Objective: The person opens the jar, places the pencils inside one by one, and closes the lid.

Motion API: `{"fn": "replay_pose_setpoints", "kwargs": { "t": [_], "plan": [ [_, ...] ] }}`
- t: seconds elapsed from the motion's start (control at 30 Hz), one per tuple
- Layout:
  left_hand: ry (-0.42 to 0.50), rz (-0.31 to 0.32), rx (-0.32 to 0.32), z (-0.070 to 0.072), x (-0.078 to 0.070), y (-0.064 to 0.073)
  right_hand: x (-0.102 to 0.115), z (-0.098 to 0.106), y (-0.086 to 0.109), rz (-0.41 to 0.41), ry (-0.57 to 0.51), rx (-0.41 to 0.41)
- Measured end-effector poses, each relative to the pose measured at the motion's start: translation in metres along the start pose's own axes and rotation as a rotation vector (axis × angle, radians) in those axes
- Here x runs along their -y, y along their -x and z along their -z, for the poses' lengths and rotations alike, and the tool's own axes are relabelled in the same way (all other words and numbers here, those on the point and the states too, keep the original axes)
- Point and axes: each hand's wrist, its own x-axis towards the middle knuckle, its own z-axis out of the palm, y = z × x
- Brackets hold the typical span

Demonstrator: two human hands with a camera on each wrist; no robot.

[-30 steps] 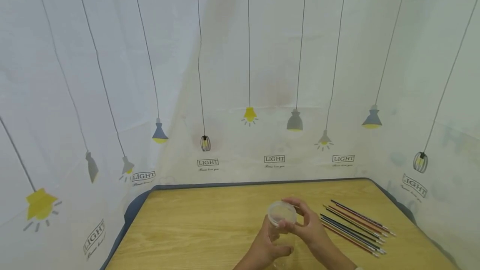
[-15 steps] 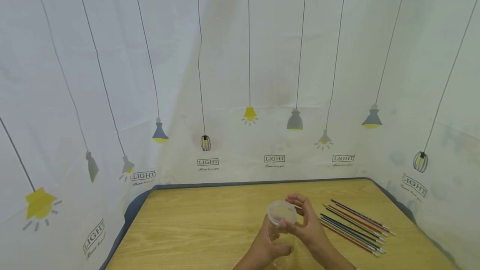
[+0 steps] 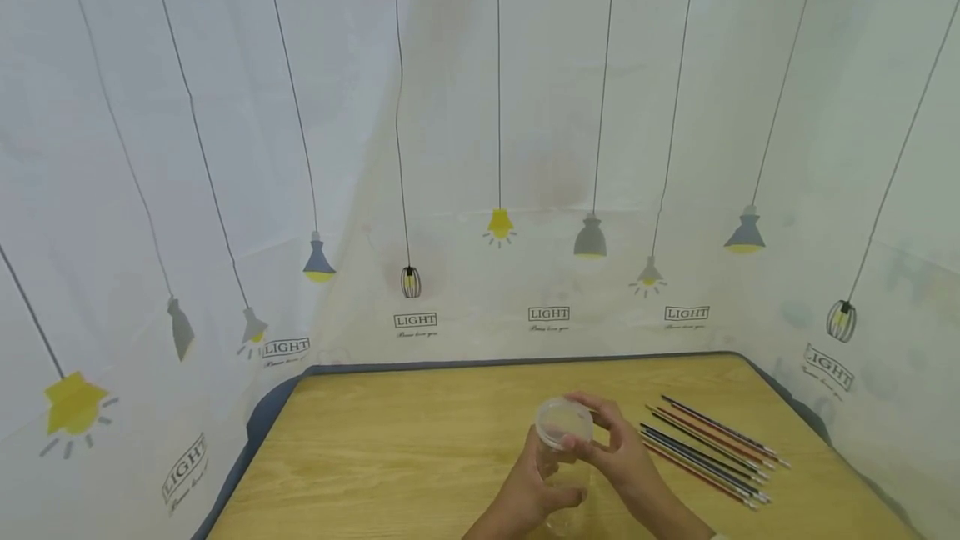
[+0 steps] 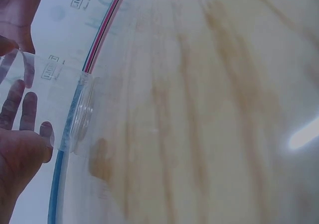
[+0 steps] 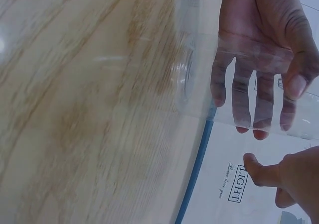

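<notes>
A clear plastic jar [image 3: 567, 473] stands upright above the wooden table [image 3: 390, 432]. My left hand [image 3: 525, 486] grips the jar's body, its thumb across the near side and its fingers round the back. In the right wrist view those fingers [image 5: 241, 97] show through the clear wall, and the jar's base [image 5: 185, 79] faces the table. On top is a round translucent lid [image 3: 558, 422]. My right hand [image 3: 626, 457] pinches its rim, thumb on the near side and fingers on the far right side.
Several pencils [image 3: 708, 457] with white ends lie side by side on the table, right of my hands. A white cloth [image 3: 465, 140] printed with hanging lamps rises behind and along both sides. Dark blue edging [image 3: 450, 366] runs along the table's far edge.
My right fingers lifted from the lid's far rim half a second ago and now rest on it again. The left hand keeps its grip on the jar. The head view has tilted slightly.
</notes>
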Motion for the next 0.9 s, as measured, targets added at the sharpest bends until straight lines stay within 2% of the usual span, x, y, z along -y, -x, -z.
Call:
{"fn": "replay_pose_setpoints", "kwargs": {
  "t": [0.13, 0.27, 0.53, 0.67, 0.9],
  "plan": [
    [0.015, 0.014, 0.0, 0.0006, 0.0009, -0.0009, -0.0017, 0.0015, 0.0007, 0.034, 0.032, 0.012],
    [0.023, 0.023, -0.015, -0.0004, 0.0029, -0.0009, 0.0013, 0.0003, 0.0009, 0.057, 0.014, -0.003],
    [0.02, 0.038, -0.017, -0.0017, 0.0028, -0.0004, 0.0066, -0.0015, -0.0007, 0.034, -0.023, -0.026],
    [0.017, 0.023, -0.012, -0.0013, 0.0031, -0.0021, 0.0066, 0.0001, -0.001, 0.014, -0.04, -0.008],
    [0.016, 0.028, -0.007, -0.0003, 0.0052, -0.0023, 0.0075, 0.0022, 0.002, 0.008, -0.002, 0.021]
  ]
}}
